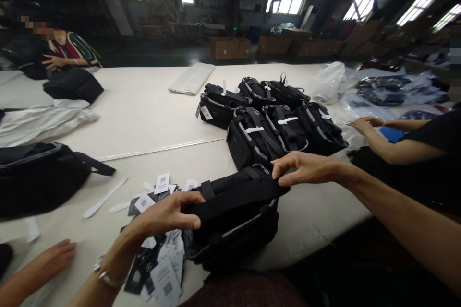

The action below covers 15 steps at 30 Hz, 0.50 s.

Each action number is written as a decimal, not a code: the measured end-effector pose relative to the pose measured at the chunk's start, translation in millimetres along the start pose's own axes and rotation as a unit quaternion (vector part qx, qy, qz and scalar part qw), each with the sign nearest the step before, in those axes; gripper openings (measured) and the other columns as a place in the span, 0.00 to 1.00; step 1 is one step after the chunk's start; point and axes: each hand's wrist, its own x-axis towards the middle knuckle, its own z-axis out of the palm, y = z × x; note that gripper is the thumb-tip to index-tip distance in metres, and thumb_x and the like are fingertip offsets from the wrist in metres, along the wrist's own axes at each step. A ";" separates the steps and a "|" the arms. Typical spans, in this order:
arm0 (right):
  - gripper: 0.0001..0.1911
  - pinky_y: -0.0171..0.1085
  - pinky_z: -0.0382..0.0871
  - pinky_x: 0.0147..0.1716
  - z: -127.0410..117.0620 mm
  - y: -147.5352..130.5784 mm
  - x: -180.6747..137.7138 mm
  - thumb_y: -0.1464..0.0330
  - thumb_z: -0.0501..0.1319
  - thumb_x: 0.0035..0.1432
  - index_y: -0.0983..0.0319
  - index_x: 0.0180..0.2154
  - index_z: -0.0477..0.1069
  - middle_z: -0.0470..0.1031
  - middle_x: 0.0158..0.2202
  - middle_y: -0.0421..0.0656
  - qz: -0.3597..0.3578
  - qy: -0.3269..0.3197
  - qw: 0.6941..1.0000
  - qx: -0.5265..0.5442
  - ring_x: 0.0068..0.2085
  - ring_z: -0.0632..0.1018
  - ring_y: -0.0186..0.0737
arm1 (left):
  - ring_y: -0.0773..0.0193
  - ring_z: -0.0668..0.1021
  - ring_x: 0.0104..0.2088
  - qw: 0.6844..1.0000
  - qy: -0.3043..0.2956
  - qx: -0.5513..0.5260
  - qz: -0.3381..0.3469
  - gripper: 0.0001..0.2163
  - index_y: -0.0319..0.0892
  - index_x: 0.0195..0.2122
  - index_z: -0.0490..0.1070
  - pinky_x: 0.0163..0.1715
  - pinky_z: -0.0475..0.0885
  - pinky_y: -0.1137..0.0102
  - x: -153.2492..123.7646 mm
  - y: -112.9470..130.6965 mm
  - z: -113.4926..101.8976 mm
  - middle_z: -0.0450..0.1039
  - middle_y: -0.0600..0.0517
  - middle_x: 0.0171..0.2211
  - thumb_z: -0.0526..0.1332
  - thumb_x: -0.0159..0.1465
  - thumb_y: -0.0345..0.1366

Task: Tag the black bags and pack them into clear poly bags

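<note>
A black bag [234,228] with grey piping lies on the pale table directly before me, a wide black strap [237,197] running along its top. My left hand [173,213] is closed on the strap's left end, thumb in front and fingers behind. At the other end, the thumb and fingers of my right hand [306,168] pinch the strap near the bag's far right corner. Beside my left wrist spreads a pile of printed tags [165,278] in black and white, partly under the bag. Just beyond, several similar black bags [252,139] stand close together, some with white strips on them.
A co-worker's hand [54,261] rests at the lower left, near white strips [106,197] and another black bag [36,177]. Another person [72,48] handles bags at the far left. On the right, a co-worker's arm [389,139] reaches among clear plastic bags [329,81]. Folded cloth [192,78] lies farther back.
</note>
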 end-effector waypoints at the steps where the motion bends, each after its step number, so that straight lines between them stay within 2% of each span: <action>1: 0.15 0.38 0.68 0.43 1.8 0.3 4.4 0.58 0.66 0.55 0.62 0.39 0.79 0.78 0.37 0.41 -0.007 -0.013 1.000 -0.005 0.40 0.77 0.43 | 0.62 0.73 0.36 1.000 0.004 -0.009 -0.005 0.16 0.42 0.38 0.75 0.34 0.66 0.73 -3.5 -2.6 0.0 0.73 0.54 0.34 0.67 0.56 0.48; 4: 0.20 0.45 0.64 0.54 7.0 2.1 17.7 0.53 0.64 0.57 0.61 0.43 0.79 0.79 0.39 0.41 -0.025 -0.040 0.999 -0.019 0.44 0.77 0.46 | 0.63 0.73 0.34 1.000 0.011 -0.019 -0.017 0.16 0.43 0.42 0.75 0.32 0.65 0.73 -11.5 -9.0 0.4 0.73 0.55 0.35 0.67 0.56 0.46; 7: 0.20 0.50 0.42 0.67 12.1 4.2 30.7 0.50 0.64 0.57 0.60 0.38 0.81 0.79 0.35 0.38 -0.054 -0.039 0.996 -0.050 0.43 0.78 0.44 | 0.61 0.74 0.38 1.000 0.026 -0.004 -0.014 0.15 0.43 0.43 0.75 0.36 0.66 0.72 -15.3 -12.8 0.9 0.75 0.53 0.38 0.64 0.58 0.45; 8: 0.19 0.51 0.35 0.68 13.2 5.0 34.3 0.51 0.65 0.57 0.59 0.35 0.81 0.79 0.33 0.37 -0.062 -0.040 0.995 -0.064 0.39 0.79 0.41 | 0.60 0.74 0.39 0.999 0.035 0.007 -0.011 0.14 0.43 0.42 0.75 0.37 0.66 0.71 -16.0 -13.8 1.1 0.75 0.53 0.38 0.63 0.59 0.45; 10: 0.16 0.52 0.29 0.68 14.0 7.2 39.2 0.53 0.66 0.56 0.59 0.32 0.81 0.77 0.30 0.35 -0.076 -0.038 0.992 -0.097 0.36 0.78 0.38 | 0.60 0.74 0.39 0.997 0.061 0.034 -0.012 0.13 0.43 0.40 0.75 0.38 0.66 0.71 -17.7 -15.9 1.7 0.74 0.53 0.37 0.60 0.62 0.46; 12: 0.14 0.53 0.31 0.68 13.4 10.0 41.3 0.55 0.66 0.56 0.59 0.30 0.79 0.78 0.36 0.38 -0.095 -0.021 0.988 -0.121 0.40 0.78 0.40 | 0.60 0.74 0.38 0.993 0.098 0.060 -0.022 0.12 0.43 0.38 0.74 0.38 0.66 0.70 -19.7 -18.4 3.2 0.73 0.53 0.35 0.59 0.62 0.46; 15: 0.13 0.53 0.46 0.66 13.5 13.7 42.1 0.57 0.67 0.55 0.60 0.27 0.77 0.76 0.50 0.44 -0.103 0.017 0.982 -0.155 0.53 0.74 0.48 | 0.60 0.74 0.38 0.984 0.154 0.080 -0.034 0.09 0.43 0.37 0.72 0.40 0.66 0.69 -22.2 -22.3 8.5 0.73 0.54 0.35 0.59 0.62 0.42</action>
